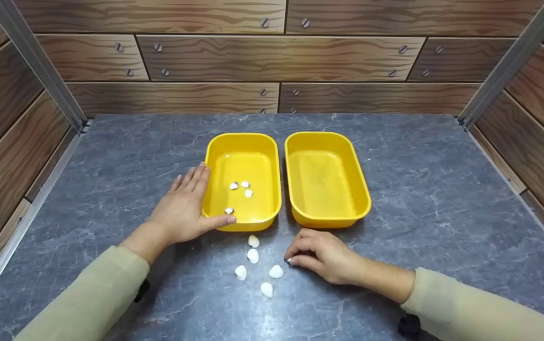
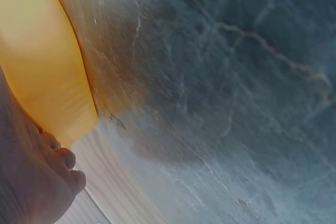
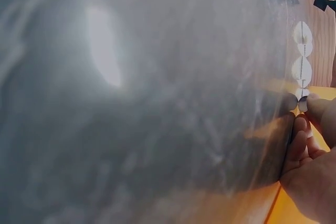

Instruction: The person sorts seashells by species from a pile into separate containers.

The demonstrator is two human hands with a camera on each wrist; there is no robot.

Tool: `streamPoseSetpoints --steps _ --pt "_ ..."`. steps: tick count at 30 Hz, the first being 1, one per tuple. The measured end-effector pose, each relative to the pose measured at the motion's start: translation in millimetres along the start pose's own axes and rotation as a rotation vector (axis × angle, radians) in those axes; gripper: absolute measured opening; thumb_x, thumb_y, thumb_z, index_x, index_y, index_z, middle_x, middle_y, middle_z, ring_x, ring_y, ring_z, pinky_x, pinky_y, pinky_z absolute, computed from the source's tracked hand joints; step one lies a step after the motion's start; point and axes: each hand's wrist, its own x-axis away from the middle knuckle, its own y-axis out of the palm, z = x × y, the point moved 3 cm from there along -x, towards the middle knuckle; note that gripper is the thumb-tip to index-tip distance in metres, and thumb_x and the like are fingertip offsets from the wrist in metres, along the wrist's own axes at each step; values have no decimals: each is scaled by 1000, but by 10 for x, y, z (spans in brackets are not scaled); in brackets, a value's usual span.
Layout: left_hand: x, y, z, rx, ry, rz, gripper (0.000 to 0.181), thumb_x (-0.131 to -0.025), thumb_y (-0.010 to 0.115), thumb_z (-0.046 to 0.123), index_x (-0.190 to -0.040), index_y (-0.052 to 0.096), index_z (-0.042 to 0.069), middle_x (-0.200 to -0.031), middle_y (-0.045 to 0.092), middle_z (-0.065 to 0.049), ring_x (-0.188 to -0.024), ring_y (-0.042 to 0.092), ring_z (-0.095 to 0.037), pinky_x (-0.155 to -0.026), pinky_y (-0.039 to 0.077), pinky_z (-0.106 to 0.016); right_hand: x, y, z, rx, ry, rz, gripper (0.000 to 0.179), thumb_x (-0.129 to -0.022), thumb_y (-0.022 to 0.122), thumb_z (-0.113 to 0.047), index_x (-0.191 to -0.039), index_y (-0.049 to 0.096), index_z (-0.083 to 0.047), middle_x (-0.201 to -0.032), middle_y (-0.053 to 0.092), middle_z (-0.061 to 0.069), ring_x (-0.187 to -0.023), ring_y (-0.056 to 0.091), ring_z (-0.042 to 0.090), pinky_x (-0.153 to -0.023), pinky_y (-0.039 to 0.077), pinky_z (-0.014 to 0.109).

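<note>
With straight fingers, my left hand (image 1: 182, 208) rests against the left side and near rim of the left yellow tray (image 1: 277, 189). Several small white seashells (image 1: 245, 184) lie inside that tray. My right hand (image 1: 326, 255) is low over the table, just in front of the right yellow tray (image 1: 366, 203). Between its thumb and index finger it pinches a small seashell (image 3: 303, 104), mostly covered by the fingertips. More white seashells (image 1: 276, 271) lie loose on the table to the left of this hand. In the left wrist view, the left hand (image 2: 42, 177) touches the tray's outer wall (image 2: 47, 61).
Both trays stand side by side with a narrow gap between them on a grey marbled table (image 1: 442, 199). Wood-patterned panels (image 1: 272, 57) enclose the back and sides, with metal posts (image 1: 508, 66) at the corners.
</note>
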Motion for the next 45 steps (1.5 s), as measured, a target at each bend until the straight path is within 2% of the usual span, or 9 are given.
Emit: streamPoseSetpoints --steps 8,16,27,33,45 --pt "-1 -1 -5 -8 5 3 126 -89 56 85 -170 4 2 -178 0 -13 -163 5 -36 -131 5 -54 -6 -2 -1 -11 -7 -22 8 -100 76 -20 -106 81 -17 -102 72 -6 -95 68 12 -87 56 33" --pt "-5 -8 -7 -11 8 5 127 -89 55 85 -170 3 2 -178 -1 -13 -163 5 -36 -131 5 -54 2 -37 16 3 -11 -54 19 -95 82 -19 -114 81 -16 -104 71 -4 -90 65 10 -81 57 29" --pt "-4 -18 -4 -2 10 5 128 -89 55 86 -170 3 2 -178 0 -13 -163 5 -36 -131 5 -54 -7 -30 10 28 -37 -41 10 -99 77 -15 -107 82 -16 -100 71 -5 -95 67 11 -85 57 32" --pt "3 -6 -5 -3 5 2 128 -89 55 86 -170 4 2 -178 1 -14 -163 6 -37 -130 6 -55 -1 -28 14 28 -15 -50 10 -102 73 -16 -107 81 -17 -101 71 -6 -97 67 10 -87 57 33" --pt "1 -2 -6 -7 7 4 127 -89 55 86 -170 4 2 -177 0 -14 -163 5 -36 -131 4 -55 -5 -37 3 -29 -47 -4 10 -104 69 -14 -101 79 -14 -95 74 -7 -89 67 7 -81 58 30"
